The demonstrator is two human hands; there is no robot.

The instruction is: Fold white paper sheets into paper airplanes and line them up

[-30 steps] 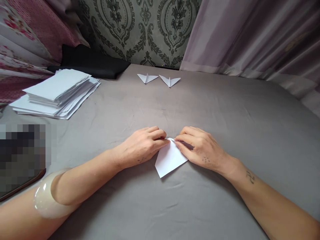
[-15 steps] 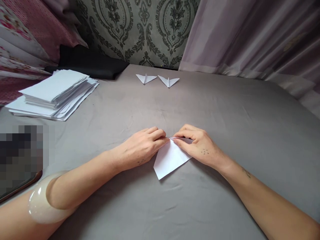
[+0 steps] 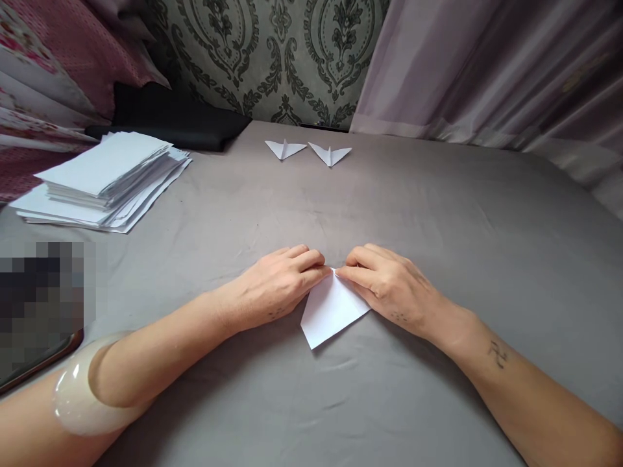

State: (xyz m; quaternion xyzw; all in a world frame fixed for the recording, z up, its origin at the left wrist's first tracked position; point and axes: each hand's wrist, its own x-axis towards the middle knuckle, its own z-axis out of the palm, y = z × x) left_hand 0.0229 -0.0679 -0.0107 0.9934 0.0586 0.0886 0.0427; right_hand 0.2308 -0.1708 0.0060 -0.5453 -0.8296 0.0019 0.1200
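- My left hand [image 3: 277, 285] lies palm down on the grey sheet [image 3: 438, 214], fingers curled together, their tips pressing the far tip of the paper [image 3: 331, 311].
- My right hand [image 3: 394, 288] mirrors it from the other side; its fingers are flattened onto the paper's right edge and pin it rather than clasp it.
- Change: half a second ago the right fingers were raised and pinching a flap at the tip; now they lie low and flat. I judge the flap has been laid down and the crease is being pressed.
- The left hand has stayed in place throughout, anchoring the tip.
- The paper, a folded white kite shape, lies flat near the middle of the sheet, between the two hands; its far tip sits where the fingertips meet, and its near corner points back toward me, clear of both hands.
- Two folded planes [image 3: 307, 150] rest side by side near the far edge, well apart from my hands.
- A paper stack [image 3: 104, 181] sits toward the far left corner.
- A bangle [image 3: 80, 402] circles my left forearm.
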